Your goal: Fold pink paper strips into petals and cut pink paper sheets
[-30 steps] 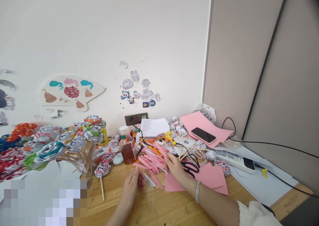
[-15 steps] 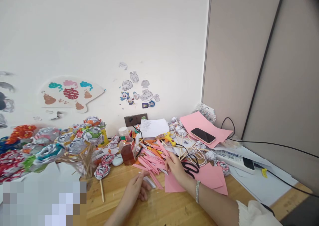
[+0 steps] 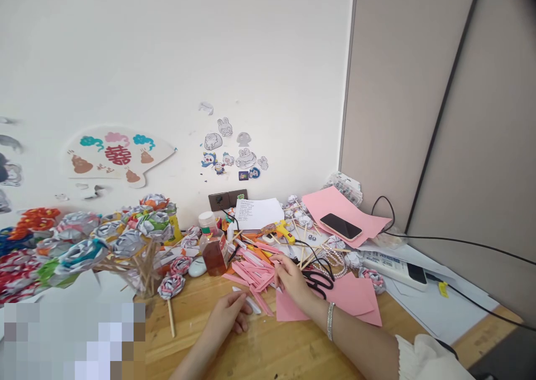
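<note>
A heap of folded pink paper strips (image 3: 253, 268) lies in the middle of the wooden desk (image 3: 268, 346). My right hand (image 3: 293, 282) rests on the heap's right edge, fingers curled and pinched on strips there. My left hand (image 3: 228, 316) lies on the desk in front of the heap, fingers bent around a small white folded strip (image 3: 247, 301). A bead bracelet circles my right wrist. Black scissors (image 3: 320, 282) lie just right of my right hand on a pink paper sheet (image 3: 355, 302).
Paper roses on sticks (image 3: 104, 240) crowd the left. A brown bottle (image 3: 213, 254), a yellow glue gun (image 3: 282, 230), loose sticks and pearl strings sit behind the heap. A phone (image 3: 341, 226) lies on pink paper at back right; cables and a white device (image 3: 396, 268) run right.
My right hand has come down onto the heap, the raised pink strip lowered. My left hand slid slightly toward me, staying at the white strip.
</note>
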`<state>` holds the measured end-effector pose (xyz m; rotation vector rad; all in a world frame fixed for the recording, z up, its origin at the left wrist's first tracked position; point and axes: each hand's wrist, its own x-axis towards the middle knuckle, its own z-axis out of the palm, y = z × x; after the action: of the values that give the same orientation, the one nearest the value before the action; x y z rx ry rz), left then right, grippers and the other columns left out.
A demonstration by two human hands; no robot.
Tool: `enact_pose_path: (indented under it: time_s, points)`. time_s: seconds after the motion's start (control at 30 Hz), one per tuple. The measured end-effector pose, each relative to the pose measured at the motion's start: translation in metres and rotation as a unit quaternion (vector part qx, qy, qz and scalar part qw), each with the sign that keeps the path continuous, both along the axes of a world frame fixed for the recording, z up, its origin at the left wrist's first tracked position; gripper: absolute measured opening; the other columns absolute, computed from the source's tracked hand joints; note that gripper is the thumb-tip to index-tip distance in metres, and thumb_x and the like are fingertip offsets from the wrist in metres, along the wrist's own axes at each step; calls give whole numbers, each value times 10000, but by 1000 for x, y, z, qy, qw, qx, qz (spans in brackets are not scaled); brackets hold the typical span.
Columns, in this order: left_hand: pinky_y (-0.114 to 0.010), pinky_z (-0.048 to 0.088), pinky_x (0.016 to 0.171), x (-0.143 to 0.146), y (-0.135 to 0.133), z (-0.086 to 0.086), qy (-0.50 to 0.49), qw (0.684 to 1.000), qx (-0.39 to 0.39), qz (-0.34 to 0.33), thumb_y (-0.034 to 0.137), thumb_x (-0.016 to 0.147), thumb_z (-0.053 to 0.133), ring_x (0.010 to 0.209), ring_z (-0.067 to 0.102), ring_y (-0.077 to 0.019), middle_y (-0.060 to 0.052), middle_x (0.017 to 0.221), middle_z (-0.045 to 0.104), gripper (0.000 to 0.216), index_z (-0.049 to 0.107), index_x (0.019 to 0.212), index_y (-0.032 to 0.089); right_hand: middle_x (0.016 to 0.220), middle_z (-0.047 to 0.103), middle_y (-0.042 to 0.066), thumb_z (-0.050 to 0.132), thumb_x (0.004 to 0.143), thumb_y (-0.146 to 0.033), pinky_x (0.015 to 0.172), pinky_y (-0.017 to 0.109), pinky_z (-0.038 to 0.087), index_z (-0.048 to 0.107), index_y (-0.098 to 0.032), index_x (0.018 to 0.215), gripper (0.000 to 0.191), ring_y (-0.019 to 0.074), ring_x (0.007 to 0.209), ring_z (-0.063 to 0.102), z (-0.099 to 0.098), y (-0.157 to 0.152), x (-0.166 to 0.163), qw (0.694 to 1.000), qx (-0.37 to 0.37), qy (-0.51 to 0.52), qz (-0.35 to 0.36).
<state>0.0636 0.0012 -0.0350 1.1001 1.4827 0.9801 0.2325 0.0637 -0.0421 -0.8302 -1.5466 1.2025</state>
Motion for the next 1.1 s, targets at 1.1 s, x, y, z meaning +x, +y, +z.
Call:
enact_pose_path:
  time_s: [1.1]
  points:
    - [-207, 265, 481, 9, -17, -3, 373, 908, 175, -80, 101, 615, 408, 488, 439, -118, 71, 511, 421, 191, 472, 760, 207, 894, 550, 38, 464, 730, -99, 747, 289, 380, 590, -207, 897, 235, 170, 853, 485, 13, -20, -2, 909, 266, -318, -49]
